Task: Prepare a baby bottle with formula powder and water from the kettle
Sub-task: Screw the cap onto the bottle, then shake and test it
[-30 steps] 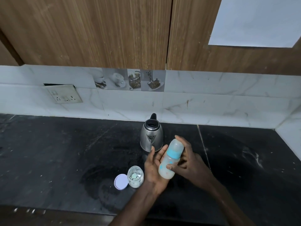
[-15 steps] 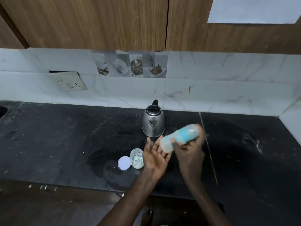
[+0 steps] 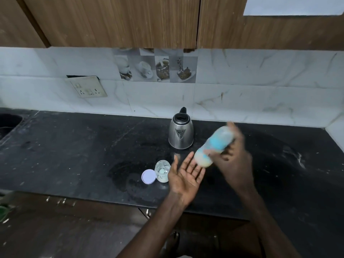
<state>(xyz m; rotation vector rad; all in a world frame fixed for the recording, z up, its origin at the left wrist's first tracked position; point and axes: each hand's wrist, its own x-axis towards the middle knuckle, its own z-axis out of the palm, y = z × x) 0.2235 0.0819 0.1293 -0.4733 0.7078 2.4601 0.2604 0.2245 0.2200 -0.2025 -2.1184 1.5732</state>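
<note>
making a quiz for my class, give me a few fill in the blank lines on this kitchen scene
1. The baby bottle is held in the ____ hand.
2. The left hand is ____, palm up, beside the bottle's base.
3. The steel kettle stands on the ____ countertop.
4. The round lid lies on the counter to the ____ of the small jar.

Missing words: right; open; black; left

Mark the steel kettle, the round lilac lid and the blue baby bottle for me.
Steel kettle (image 3: pixel 180 135): head view, front of its body.
Round lilac lid (image 3: pixel 148 176): head view, lid centre.
Blue baby bottle (image 3: pixel 216 144): head view, blue middle band.
</note>
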